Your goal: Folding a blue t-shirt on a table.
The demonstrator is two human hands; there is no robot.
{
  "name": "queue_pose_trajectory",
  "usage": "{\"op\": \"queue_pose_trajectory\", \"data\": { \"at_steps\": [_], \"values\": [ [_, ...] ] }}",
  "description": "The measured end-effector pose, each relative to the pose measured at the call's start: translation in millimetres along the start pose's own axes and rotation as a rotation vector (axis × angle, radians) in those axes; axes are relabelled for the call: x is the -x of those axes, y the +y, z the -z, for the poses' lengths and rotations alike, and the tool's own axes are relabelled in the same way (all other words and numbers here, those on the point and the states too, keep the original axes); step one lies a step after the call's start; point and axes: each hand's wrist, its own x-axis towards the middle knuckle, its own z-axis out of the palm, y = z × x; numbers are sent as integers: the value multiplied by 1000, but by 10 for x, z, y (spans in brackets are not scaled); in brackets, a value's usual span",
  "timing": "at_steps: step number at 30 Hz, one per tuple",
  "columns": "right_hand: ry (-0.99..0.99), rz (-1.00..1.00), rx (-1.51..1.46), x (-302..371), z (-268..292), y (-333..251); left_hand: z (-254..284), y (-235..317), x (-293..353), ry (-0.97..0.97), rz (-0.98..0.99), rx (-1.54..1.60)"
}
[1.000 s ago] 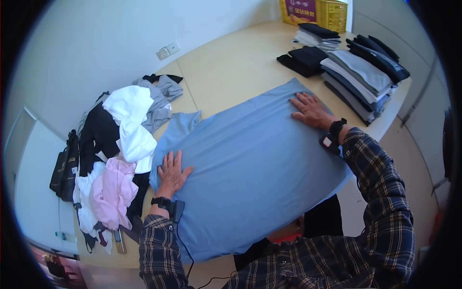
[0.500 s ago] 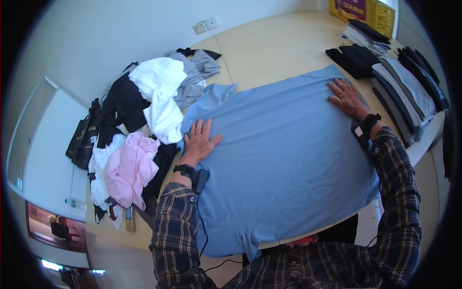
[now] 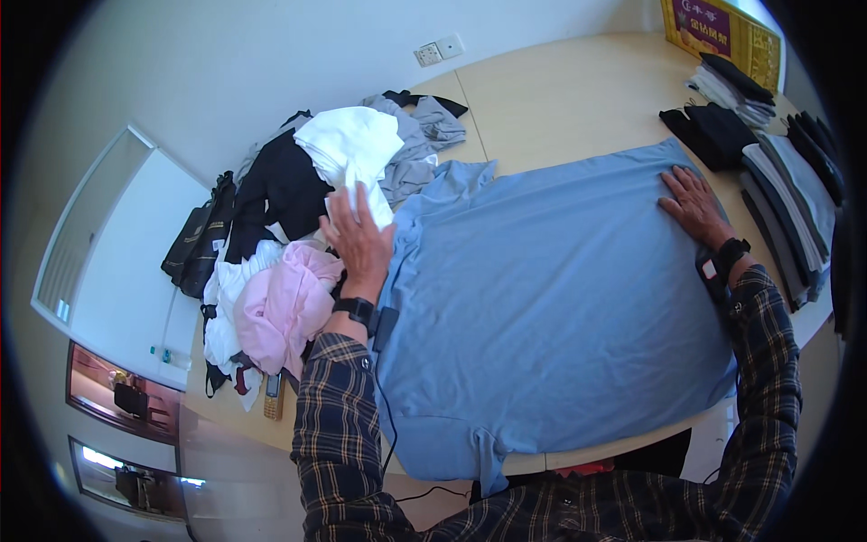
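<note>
A light blue shirt (image 3: pixel 551 307) lies spread over the table in front of me, lightly wrinkled, with one sleeve bunched at its far left and another at the near edge. My right hand (image 3: pixel 694 208) rests flat on its far right corner, fingers spread. Off the shirt's left edge, my left hand (image 3: pixel 359 237) is raised with fingers apart and nothing in it. It overlaps the lower end of a white garment (image 3: pixel 348 140) on the heap; whether it touches that cloth I cannot tell. A crumpled pink garment (image 3: pixel 284 303) lies just left of my left wrist.
The heap also holds a black garment (image 3: pixel 284 185) and grey clothes (image 3: pixel 411 140). A black bag (image 3: pixel 203 235) leans behind it; a mobile phone (image 3: pixel 274 397) lies at the table's near left. Folded clothes (image 3: pixel 790 199) stand in rows at right, below a yellow box (image 3: pixel 722 41).
My left hand has lifted off the blue shirt and moved left and away from me, toward the heap. My right hand stays flat on the shirt. The whole view has shifted slightly.
</note>
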Motion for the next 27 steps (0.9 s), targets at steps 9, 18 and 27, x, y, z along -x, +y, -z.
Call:
{"op": "queue_pose_trajectory", "data": {
  "at_steps": [9,18,27],
  "values": [
    [2,-16,-10,19,-26,14,-140,-717,-85,-246,705,275],
    [22,-16,-17,-26,-44,-55,454,-2775,-304,767,1386,708],
    [35,13,-17,-79,-73,-73,194,-2869,709,-545,652,52]
  ]
}}
